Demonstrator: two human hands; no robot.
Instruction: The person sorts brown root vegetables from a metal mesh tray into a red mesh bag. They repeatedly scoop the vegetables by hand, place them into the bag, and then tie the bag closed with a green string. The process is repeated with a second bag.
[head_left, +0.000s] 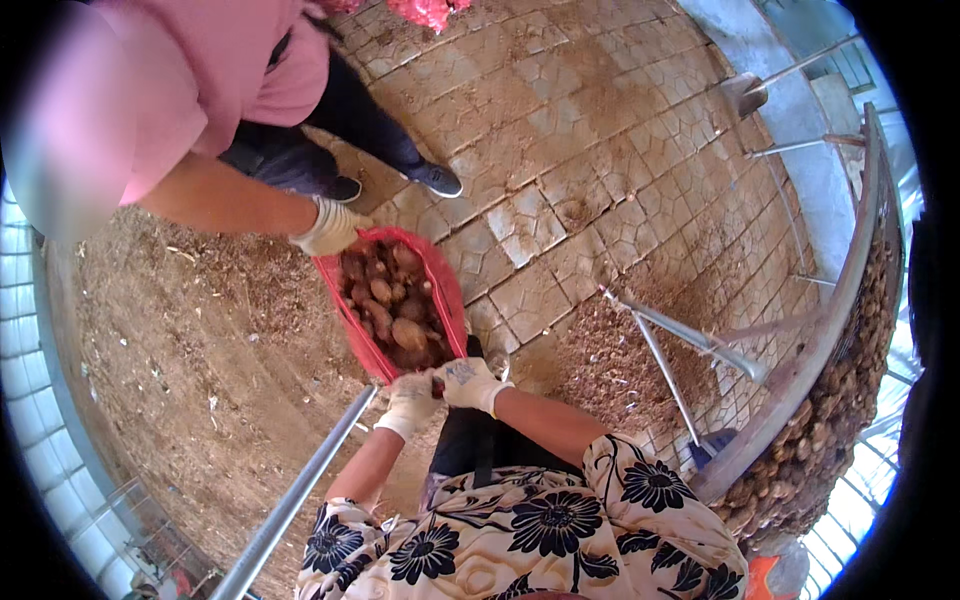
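A red mesh sack (355, 330) gapes wide, with several brown, soil-covered tubers (409, 334) inside it. My left hand (411, 399), in a white work glove, grips the sack's near rim. Close beside it, my gloved right hand (468, 384) holds the same rim a little to the right. The fingertips of both hands are partly hidden by the gloves and the bunched rim. Opposite me, a co-worker's gloved hand (334, 225) holds the far left rim of the sack.
The co-worker (247, 67) stands at the upper left. A metal pole (300, 480) slants up from the lower left, ending near my left hand. At the right are a raised rack (810, 375) heaped with tubers, its metal legs (667, 375), and a shovel (746, 94). Loose soil (622, 360) covers some paving.
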